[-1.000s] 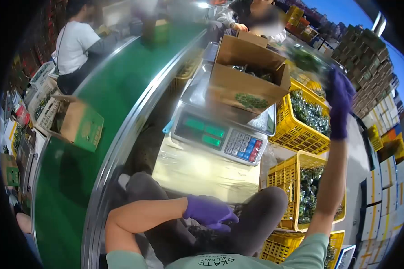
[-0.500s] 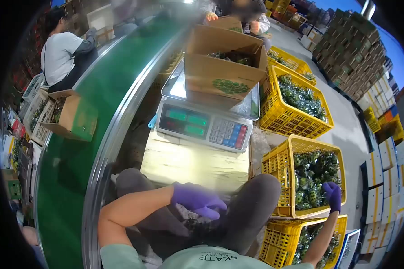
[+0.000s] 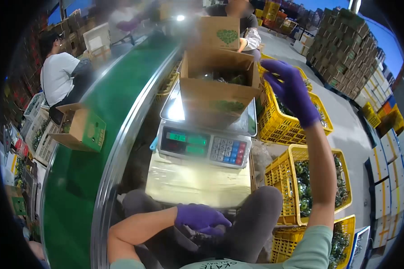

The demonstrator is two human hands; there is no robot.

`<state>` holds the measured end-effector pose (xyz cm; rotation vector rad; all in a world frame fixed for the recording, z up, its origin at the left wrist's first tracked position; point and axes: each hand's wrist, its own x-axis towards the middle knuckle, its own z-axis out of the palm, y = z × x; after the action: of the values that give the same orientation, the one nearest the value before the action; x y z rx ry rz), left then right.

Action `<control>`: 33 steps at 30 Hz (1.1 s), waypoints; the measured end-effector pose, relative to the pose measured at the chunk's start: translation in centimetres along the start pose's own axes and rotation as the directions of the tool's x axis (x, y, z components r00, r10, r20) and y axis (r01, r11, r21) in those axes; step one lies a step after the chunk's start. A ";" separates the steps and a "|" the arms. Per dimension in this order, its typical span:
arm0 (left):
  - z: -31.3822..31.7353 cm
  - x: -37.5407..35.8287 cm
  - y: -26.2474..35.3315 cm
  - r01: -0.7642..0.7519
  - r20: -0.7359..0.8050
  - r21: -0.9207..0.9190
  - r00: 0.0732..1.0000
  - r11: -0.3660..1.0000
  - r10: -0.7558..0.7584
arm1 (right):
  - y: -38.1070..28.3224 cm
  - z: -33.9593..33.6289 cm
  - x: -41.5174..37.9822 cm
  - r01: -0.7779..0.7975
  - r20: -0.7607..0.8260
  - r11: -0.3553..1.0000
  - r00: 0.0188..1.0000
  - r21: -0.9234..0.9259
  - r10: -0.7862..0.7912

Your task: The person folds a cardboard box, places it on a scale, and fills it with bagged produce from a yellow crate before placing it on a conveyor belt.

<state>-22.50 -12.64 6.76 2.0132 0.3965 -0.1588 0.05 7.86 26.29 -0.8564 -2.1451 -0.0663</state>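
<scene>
My right hand (image 3: 292, 92), in a purple glove, is raised at the right edge of an open cardboard box (image 3: 217, 92). Its fingers point left, parted, and nothing shows between them. Inside the box lie dark, clear-wrapped items, partly shaded. The box stands on the metal pan of a digital scale (image 3: 204, 143) whose green display is lit. My left hand (image 3: 202, 219), also gloved in purple, hangs over my lap between the knees, with loosely stretched fingers and nothing visible in it. The nearest yellow crate (image 3: 280, 184) at my right holds dark green wrapped produce.
A green conveyor belt (image 3: 74, 188) with a metal rail runs along my left, carrying another open carton (image 3: 81, 130). More yellow crates (image 3: 287, 127) line the right side. A person (image 3: 60, 74) sits beyond the belt; another faces me behind a printed carton (image 3: 220, 33).
My right hand has moved from the produce crate up and forward to the box's right edge. My left hand stays over my lap. The far person's carton now stands higher behind the box.
</scene>
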 end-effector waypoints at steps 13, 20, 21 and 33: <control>-0.2 -0.6 0.6 -0.047 -0.011 0.017 0.999 0.999 0.047 | 1.6 5.0 8.1 -0.114 0.084 0.975 0.988 -0.192 0.132; -1.2 -0.5 1.9 -0.027 -0.159 0.118 0.986 0.993 0.045 | -0.1 -5.6 -3.1 -0.072 -0.183 0.665 0.934 0.743 0.306; -1.8 -0.4 3.2 0.019 -0.113 0.114 0.994 0.993 -0.006 | -0.9 -7.1 -6.7 -0.100 -0.245 0.712 0.898 0.695 0.365; -1.2 5.0 4.6 0.370 0.069 -0.219 0.929 0.903 -0.364 | 1.0 -17.3 -50.1 -0.815 -0.197 0.545 0.577 -0.197 0.793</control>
<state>-16.34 -12.44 9.76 1.6919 0.7439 -0.3579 34.45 -24.70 2.42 -1.9093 -1.4714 0.0869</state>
